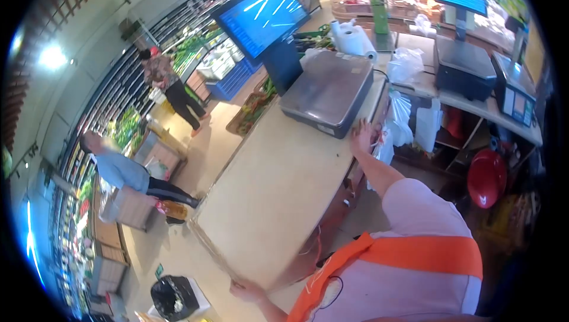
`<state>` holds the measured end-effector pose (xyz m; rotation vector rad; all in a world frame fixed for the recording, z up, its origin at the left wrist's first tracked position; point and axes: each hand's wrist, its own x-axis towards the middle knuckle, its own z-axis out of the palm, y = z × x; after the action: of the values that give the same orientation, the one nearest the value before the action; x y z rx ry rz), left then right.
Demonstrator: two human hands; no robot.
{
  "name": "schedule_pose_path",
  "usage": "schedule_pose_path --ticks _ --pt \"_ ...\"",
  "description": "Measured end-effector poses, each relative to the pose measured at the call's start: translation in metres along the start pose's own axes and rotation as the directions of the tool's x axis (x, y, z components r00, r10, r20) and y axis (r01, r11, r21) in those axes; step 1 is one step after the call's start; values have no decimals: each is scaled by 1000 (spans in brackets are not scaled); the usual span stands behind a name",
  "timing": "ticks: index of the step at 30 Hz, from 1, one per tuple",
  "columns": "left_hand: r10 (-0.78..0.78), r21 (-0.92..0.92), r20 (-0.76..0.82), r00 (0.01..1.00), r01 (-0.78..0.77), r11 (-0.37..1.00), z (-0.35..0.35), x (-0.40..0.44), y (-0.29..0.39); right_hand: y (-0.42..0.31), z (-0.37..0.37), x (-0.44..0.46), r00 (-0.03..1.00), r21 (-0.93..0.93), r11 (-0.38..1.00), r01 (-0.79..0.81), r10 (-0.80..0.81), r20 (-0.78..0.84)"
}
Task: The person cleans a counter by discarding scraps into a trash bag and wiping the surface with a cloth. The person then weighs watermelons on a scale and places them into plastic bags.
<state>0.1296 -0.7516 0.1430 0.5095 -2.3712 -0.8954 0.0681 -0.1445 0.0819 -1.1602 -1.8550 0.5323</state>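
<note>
A pale-topped counter point(261, 191) stretches in front of me, tilted in the view. On its far end sits a weighing scale point(329, 88) with a flat metal plate and a lit screen point(261, 16) on a post. My right hand point(363, 137) lies on the counter's edge right beside the scale, fingers spread, holding nothing. Down at the near corner, my left hand point(249, 291) is curled against the counter's edge; some of its fingers are hidden.
Rolls of plastic bags point(352, 38) stand behind the scale. Other scales point(465, 67) are on a second counter at right, near a red stool point(487, 178). A person point(121, 171) holding a bottle point(172, 209) stands across the counter. A black-lined bin point(173, 298) is below.
</note>
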Motion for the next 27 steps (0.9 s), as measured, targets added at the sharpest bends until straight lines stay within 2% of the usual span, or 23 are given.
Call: schedule_pose_path --ticks 3,6,9,12,15,18,21,25,27 --pt "-54 -9 4 999 54 999 3 0 -4 -3 -1 -2 999 77 997 20 -17 -44" --pt "13 23 -100 995 -11 1000 11 0 -15 -9 -6 -3 999 68 998 -7 10 -37" --pt "18 84 -61 998 -13 996 7 -1 -14 -10 -8 -4 1000 72 997 -27 27 -1" --pt "-26 121 -109 994 39 992 8 -2 -12 -13 -10 -4 1000 64 998 -23 22 13" --pt "-65 246 -53 996 76 966 2 -14 3 -13 -10 -6 999 41 999 -18 17 40" --pt "-144 249 -38 989 149 957 -3 -16 19 -10 -22 6 996 13 999 -50 49 81" --pt "-115 237 -83 990 132 963 16 -12 0 1 -21 37 992 48 992 -119 117 35" --pt "-74 418 -135 988 125 900 21 -28 28 14 -10 87 970 74 967 -244 244 3" --pt "-18 472 -171 985 98 876 25 -32 20 21 5 99 974 49 973 -227 227 12"
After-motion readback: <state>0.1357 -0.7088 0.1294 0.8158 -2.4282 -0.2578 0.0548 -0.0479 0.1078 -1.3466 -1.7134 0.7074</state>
